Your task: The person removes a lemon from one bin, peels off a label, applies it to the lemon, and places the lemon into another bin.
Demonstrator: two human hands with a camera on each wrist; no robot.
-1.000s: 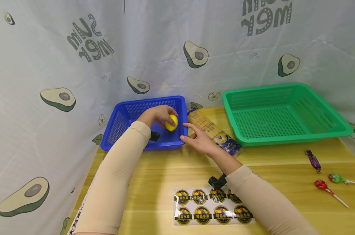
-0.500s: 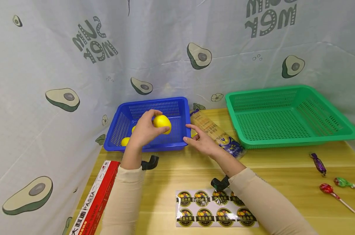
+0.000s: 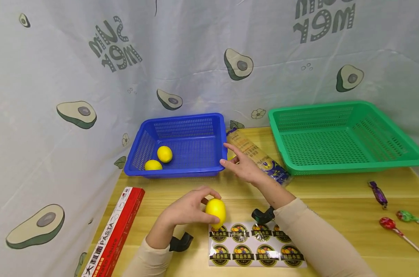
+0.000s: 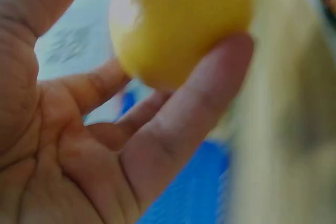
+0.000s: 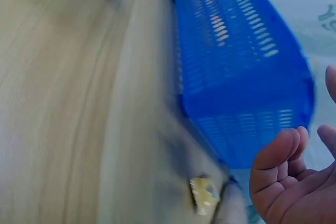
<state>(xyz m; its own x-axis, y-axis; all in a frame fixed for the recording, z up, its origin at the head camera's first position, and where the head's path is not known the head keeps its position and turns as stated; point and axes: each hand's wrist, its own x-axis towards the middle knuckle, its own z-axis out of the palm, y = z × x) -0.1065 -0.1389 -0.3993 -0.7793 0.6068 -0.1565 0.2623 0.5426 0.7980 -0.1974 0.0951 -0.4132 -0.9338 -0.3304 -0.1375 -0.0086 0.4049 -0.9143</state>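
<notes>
A yellow lemon (image 3: 216,212) is pinched between the thumb and fingers of my left hand (image 3: 192,207), just over the upper left corner of a sticker sheet (image 3: 257,261). In the left wrist view the lemon (image 4: 178,19) fills the upper part, and my left hand (image 4: 79,145) curves around it. My right hand (image 3: 245,167) lies at the right rim of the blue basket (image 3: 181,172), thumb and index finger spread. In the right wrist view, my right hand (image 5: 294,182) is beside that basket (image 5: 236,93). Two lemons (image 3: 165,154) lie at the basket's left end.
A spaghetti packet (image 3: 254,152) lies between the blue basket and a green basket (image 3: 334,169). A red-and-white pasta box (image 3: 117,227) is at the left. Wrapped candy (image 3: 378,194), a red lollipop (image 3: 388,223) and a green one (image 3: 404,216) lie at the right. A small yellow packet (image 5: 203,195) is near my right hand.
My left hand has lifted the lemon out of the blue basket and brought it down toward me, to the sticker sheet. My right hand has stayed at the basket's rim.
</notes>
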